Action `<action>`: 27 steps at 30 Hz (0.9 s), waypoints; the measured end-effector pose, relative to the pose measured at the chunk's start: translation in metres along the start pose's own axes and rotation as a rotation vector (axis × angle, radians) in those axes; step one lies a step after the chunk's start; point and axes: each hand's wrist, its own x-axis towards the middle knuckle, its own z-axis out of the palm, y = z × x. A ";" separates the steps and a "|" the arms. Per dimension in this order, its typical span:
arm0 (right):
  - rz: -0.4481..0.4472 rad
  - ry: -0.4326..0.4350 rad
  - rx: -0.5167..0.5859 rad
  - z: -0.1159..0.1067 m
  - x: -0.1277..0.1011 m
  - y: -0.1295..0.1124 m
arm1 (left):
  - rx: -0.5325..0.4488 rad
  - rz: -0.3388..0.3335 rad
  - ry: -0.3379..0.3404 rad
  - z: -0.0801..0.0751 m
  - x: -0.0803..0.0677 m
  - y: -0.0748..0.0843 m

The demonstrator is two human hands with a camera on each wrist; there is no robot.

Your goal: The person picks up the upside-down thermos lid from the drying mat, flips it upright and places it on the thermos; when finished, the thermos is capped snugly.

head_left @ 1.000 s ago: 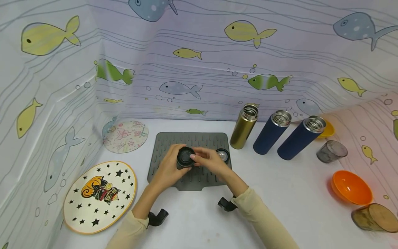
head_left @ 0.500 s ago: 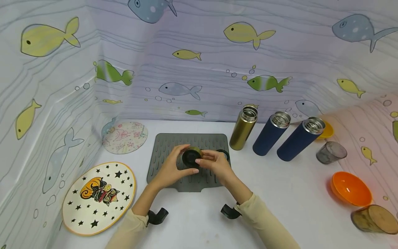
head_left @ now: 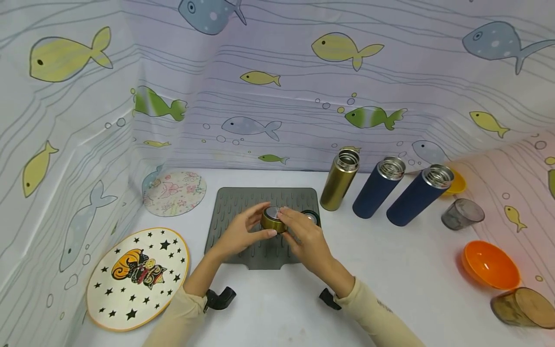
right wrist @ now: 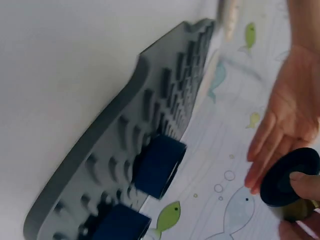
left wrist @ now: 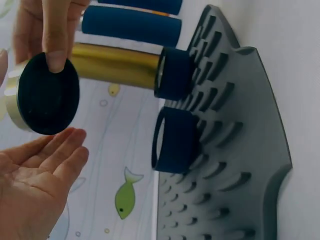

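A gold bottle lid (head_left: 271, 224) with a dark underside is held above the grey drying mat (head_left: 225, 207). My right hand (head_left: 310, 242) pinches it, the thumb pressing the dark underside (left wrist: 44, 100) in the left wrist view. Beside the lid, my left hand (head_left: 237, 237) has its fingers extended; the left wrist view shows its open palm (left wrist: 37, 177) a little apart from the lid. Two blue lids rest on the mat, a nearer one (right wrist: 160, 166) and another one (right wrist: 121, 224) in the right wrist view. In the head view the hands hide one of them.
A gold bottle (head_left: 338, 185) and two blue bottles (head_left: 375, 193), all uncapped, stand right of the mat. Further right are a grey cup (head_left: 457, 214), an orange bowl (head_left: 487, 267) and a brown cup (head_left: 509, 308). A star-patterned plate (head_left: 101, 289) lies at left.
The lid has turned over, from its dark underside facing up to its shiny top showing, and moved slightly right. My left hand has let go of it; the right hand holds it.
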 end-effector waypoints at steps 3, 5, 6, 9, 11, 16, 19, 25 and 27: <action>-0.145 0.019 -0.114 -0.003 -0.002 0.002 | 0.029 0.024 0.001 0.004 0.003 0.004; -0.232 0.040 -0.173 -0.004 -0.003 0.005 | 0.045 0.053 0.005 0.008 0.005 0.006; -0.269 0.051 -0.193 -0.005 -0.003 0.007 | 0.059 0.067 0.011 0.010 0.006 0.008; -0.359 0.090 -0.230 -0.005 -0.005 0.011 | 0.092 0.126 0.040 0.018 0.009 0.010; -0.396 0.119 -0.240 -0.005 -0.005 0.013 | 0.123 0.156 0.073 0.023 0.010 0.011; -0.403 0.152 -0.256 -0.007 -0.006 0.018 | 0.194 0.214 0.149 0.031 0.015 0.012; -0.306 0.153 -0.233 -0.011 -0.008 0.024 | 0.174 0.233 0.192 0.033 0.024 0.013; 0.059 0.300 -0.166 -0.026 -0.007 0.047 | 0.129 0.257 0.283 0.028 0.065 0.036; 0.232 0.377 -0.133 -0.029 -0.002 0.056 | 0.134 0.253 0.290 0.027 0.081 0.049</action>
